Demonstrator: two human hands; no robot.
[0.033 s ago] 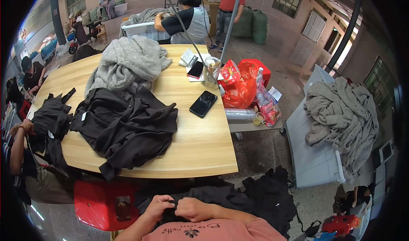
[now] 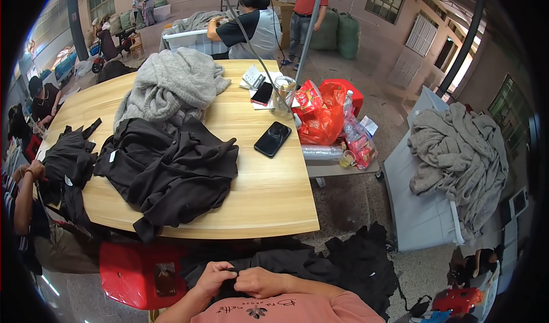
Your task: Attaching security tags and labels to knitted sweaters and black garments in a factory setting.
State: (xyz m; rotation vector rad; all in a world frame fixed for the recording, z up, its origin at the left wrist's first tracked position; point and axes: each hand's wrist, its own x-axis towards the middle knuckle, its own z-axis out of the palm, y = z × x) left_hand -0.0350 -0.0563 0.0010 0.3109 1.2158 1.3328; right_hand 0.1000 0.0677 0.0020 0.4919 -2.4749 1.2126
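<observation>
Across my lap lies a black knit garment, spreading to the right. My left hand pinches its edge between thumb and fingers. Close beside it, my right hand is closed on the same cloth, knuckles up. The small part between my fingertips is mostly hidden. On the wooden table ahead, a black button-front garment with a pale label lies spread out. Another black garment is at the table's left edge, and a light grey knit pile sits behind.
A black phone rests near the table's right edge. Beyond that edge are red plastic bags on a low shelf. A white bin heaped with grey knits stands right. A red stool is at my left, near another person's arm.
My right hand has shifted very slightly. Both hands stay on the black garment, and the things on the table have not moved.
</observation>
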